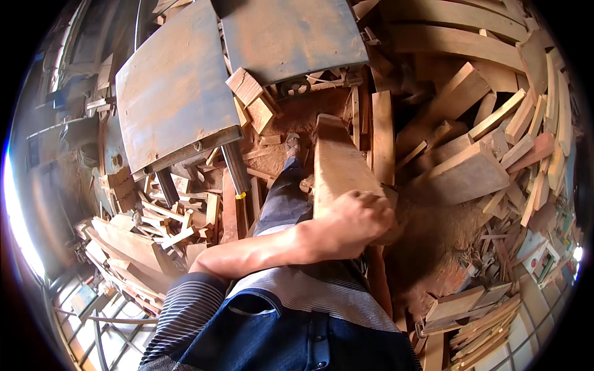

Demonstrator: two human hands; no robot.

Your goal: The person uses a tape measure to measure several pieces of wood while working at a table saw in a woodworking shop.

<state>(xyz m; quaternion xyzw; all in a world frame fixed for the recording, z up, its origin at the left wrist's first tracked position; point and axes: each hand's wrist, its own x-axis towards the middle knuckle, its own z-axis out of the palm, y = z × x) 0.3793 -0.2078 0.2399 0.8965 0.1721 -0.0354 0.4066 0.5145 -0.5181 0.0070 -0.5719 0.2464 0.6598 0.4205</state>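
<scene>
Item: long, pale tan wooden beam (343, 162), thick and rectangular; located at centre, before the person's body, its narrower-looking end far, its other end near under the hand.

Left hand (360, 216): bare, forearm crossing the body from the left; fingers curled tightly over the near end of the beam, grasping it.

Right hand: hidden from view; whether it grips anything cannot be told.

Far left: broad, rust-stained grey metal tabletop (173, 93) on metal legs, one leg (235, 170) ringed by a small yellow band (241, 195). Far centre: second dusty grey metal tabletop (294, 38), just beside the first. Close by their near corners: short, pale wooden blocks (252, 102), leaning together.

Left: heap of light wooden offcuts (179, 216), jumbled.

Right of the beam: narrow, upright-looking tan plank (383, 139); farther right, large disordered pile of brown and yellowish timber (470, 164).

Near right: layered bundle of thin wooden strips (486, 334).

Ground between beam and timber: reddish-brown, sawdust-covered floor (436, 247), partly in shadow.
</scene>
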